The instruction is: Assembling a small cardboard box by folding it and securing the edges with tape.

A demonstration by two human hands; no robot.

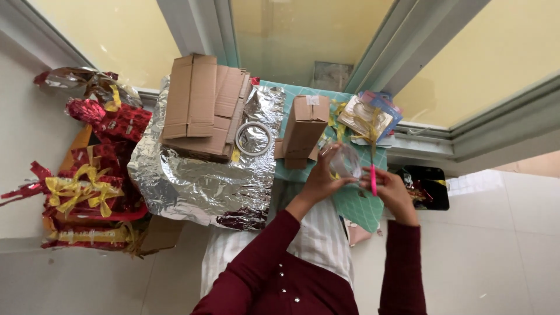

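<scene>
My left hand (319, 179) holds a roll of clear tape (345, 161) up over the green cutting mat (356, 204). My right hand (392, 191) is closed around a slim tool with a pink handle (373, 179), its tip pointing up beside the tape roll. Both hands sit close together at the mat's right side. A small upright cardboard box (304, 127) stands just left of the tape. Both sleeves are dark red.
A crumpled sheet of silver foil (198, 184) carries flattened cardboard pieces (204, 105) and a white tape ring (254, 138). Red wrapped packages with yellow bows (87, 186) pile at the left. Packaged items (370, 116) lie by the window frame; a black tray (429, 188) sits right.
</scene>
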